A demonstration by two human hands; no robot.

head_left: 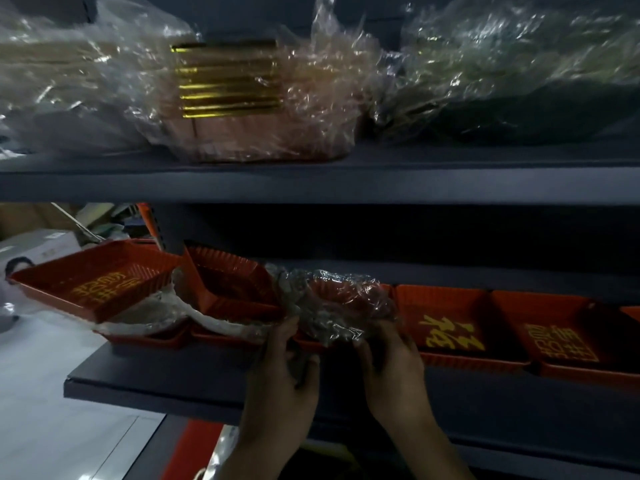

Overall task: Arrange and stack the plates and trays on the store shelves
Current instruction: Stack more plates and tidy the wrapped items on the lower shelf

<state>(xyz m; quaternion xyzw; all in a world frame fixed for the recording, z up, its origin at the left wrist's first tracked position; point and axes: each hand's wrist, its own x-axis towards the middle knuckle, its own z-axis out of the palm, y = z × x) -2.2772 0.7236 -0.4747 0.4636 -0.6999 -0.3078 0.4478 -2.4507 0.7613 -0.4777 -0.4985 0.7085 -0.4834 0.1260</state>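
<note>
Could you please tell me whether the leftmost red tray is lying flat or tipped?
Tipped: the leftmost red tray rests slanted on plastic-wrapped trays, jutting past the lower shelf.

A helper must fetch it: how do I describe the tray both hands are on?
On the lower dark shelf stands a row of red trays. The wrapped tray, mid-row, is gripped by the left hand and right hand. Crinkled clear plastic covers it, while the bare tray to its right shows yellow characters.
</note>
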